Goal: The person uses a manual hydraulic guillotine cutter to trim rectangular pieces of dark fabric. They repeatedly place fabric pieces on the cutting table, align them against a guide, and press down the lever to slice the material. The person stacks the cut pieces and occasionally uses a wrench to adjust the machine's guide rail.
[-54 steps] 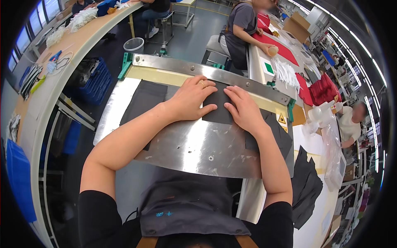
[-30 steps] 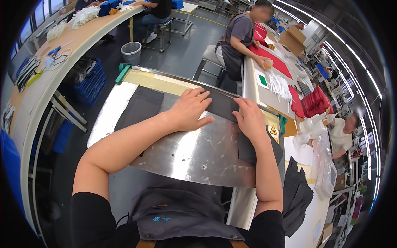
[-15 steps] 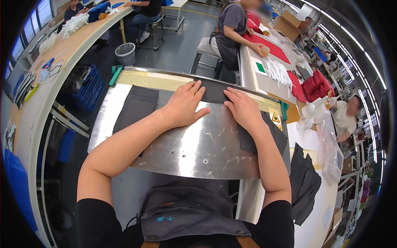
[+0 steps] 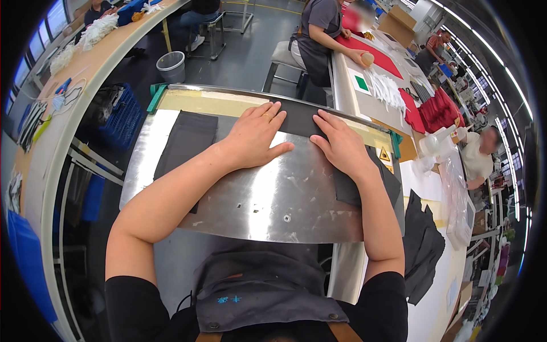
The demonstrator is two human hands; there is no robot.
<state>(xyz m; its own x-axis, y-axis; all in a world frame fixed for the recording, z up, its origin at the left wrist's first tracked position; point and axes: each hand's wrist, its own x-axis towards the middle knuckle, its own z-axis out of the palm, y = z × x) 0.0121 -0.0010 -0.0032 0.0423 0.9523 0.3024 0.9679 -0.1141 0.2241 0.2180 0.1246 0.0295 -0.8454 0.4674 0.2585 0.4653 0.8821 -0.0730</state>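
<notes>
Before me is the metal plate (image 4: 270, 191). Near its far edge, my left hand (image 4: 249, 138) and right hand (image 4: 341, 145) lie flat, fingers slightly apart, gripping nothing. Between and under their fingers is the black fabric strip (image 4: 297, 121), equally near both; its long axis seems to follow this edge.

Under your left hand (image 4: 253, 138) and right hand (image 4: 341, 142), a metal plate (image 4: 259, 208) bears dark fabric pieces (image 4: 187, 141): between, left and right.
</notes>
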